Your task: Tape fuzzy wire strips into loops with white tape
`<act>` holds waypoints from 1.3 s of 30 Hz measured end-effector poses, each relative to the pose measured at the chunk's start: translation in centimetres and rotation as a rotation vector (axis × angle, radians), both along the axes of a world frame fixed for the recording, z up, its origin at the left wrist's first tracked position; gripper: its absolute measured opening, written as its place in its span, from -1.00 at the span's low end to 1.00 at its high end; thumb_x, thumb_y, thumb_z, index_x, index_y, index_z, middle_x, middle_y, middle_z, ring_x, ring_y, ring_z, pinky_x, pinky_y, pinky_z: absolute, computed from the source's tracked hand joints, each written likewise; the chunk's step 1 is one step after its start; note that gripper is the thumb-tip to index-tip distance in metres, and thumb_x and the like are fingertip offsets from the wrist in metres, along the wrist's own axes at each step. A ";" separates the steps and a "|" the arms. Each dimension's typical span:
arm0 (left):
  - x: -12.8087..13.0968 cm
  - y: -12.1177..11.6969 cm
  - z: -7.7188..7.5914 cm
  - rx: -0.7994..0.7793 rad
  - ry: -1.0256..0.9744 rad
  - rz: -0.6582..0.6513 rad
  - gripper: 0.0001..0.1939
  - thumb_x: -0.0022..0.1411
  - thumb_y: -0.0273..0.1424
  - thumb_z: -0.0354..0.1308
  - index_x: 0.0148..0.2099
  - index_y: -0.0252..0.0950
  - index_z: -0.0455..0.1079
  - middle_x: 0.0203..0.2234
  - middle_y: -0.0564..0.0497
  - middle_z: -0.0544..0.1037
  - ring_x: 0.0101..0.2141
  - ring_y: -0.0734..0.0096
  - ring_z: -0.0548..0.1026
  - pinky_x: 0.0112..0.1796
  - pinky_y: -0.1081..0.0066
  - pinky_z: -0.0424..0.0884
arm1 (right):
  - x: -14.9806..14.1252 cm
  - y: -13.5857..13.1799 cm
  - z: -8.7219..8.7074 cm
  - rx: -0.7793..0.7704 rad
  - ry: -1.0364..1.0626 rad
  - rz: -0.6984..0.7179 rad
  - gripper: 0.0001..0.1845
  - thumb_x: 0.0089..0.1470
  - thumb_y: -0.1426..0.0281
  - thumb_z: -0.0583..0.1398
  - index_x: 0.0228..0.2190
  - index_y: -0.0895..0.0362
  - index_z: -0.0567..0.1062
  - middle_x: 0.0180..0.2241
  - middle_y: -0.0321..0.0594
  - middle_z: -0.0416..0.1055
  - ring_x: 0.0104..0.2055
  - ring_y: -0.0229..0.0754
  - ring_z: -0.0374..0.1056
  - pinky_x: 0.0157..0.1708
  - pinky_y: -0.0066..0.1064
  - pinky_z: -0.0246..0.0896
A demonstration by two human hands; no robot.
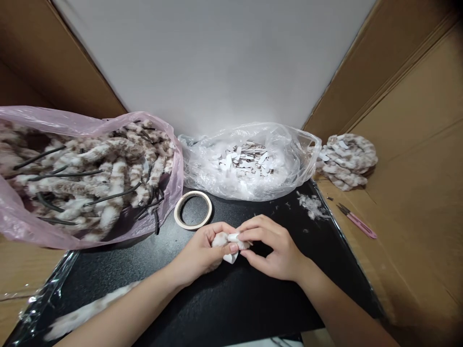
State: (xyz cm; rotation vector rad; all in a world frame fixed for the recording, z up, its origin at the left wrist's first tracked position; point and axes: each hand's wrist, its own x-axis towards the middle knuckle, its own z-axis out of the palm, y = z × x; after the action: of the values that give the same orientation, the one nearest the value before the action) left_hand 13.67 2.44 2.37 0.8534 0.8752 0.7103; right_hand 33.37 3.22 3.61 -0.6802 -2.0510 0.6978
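Fuzzy piece [219,239] held between both hands, over the middle of the dark table

From my head view, I have the fuzzy piece low in the centre, clear of the tabletop [275,303]. My left hand [202,248] pinches it between thumb and fingers. A white strip [233,237] lies across it, and my right hand [273,246] pinches that strip at the fingertips, thumb below at the piece's end. A pale flap [230,258] pokes out under my left thumb; I can't tell whether it belongs to the strip.

Just beyond my left hand, a roll of tape [177,213] lies flat. A long furry strip [90,308] is on the table, partly hidden by my left forearm.

Further out on the left, a pink plastic bag [175,144] gapes open, full of brown-and-white furry lengths [119,168] with dark cords [115,194] among them. Beside it, a clear bag [202,185] holds a heap of small slips [249,159].

To the right, I see loose fluff [313,206] near the table's edge, then pink-handled snips [361,226] and a furry bundle [349,164] on cardboard [415,120]. A pale wall [217,58] stands behind.
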 end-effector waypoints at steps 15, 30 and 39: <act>-0.1 0.5 0.5 -0.061 -0.026 -0.003 -0.59 -0.05 -0.40 0.40 -0.17 -0.34 0.34 -0.47 0.04 0.54 -0.47 0.53 0.46 -0.44 0.56 0.30 | 0.4 0.5 -0.9 0.039 -0.073 0.019 -0.75 0.07 0.62 0.12 -0.24 0.12 0.49 -0.35 -0.15 0.53 -0.29 -0.20 0.47 -0.27 -0.40 0.41; -0.9 0.9 1.1 0.350 0.414 -0.090 -0.81 0.10 -0.36 0.26 -0.24 -0.32 0.41 -0.47 0.09 0.47 -0.46 0.50 0.37 -0.43 0.53 0.26 | -0.5 -0.1 -1.5 -0.102 -0.041 -0.120 -0.83 -0.02 0.58 0.16 -0.39 0.13 0.50 -0.49 -0.24 0.46 -0.49 -0.27 0.35 -0.45 -0.46 0.27; -1.1 0.8 0.8 0.439 0.486 -0.062 -0.75 0.08 -0.32 0.30 -0.20 -0.29 0.43 -0.48 0.09 0.51 -0.47 0.48 0.38 -0.44 0.52 0.27 | -1.0 -0.2 -1.3 -0.469 0.063 -0.190 -0.93 -0.06 0.53 0.26 -0.46 0.15 0.56 -0.53 -0.24 0.49 -0.50 -0.25 0.38 -0.49 -0.46 0.28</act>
State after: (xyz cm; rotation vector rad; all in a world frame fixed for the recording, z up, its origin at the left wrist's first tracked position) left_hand 12.61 3.23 3.18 1.4804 1.1357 0.6597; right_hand 32.34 2.98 2.31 -1.0865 -1.7462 1.0852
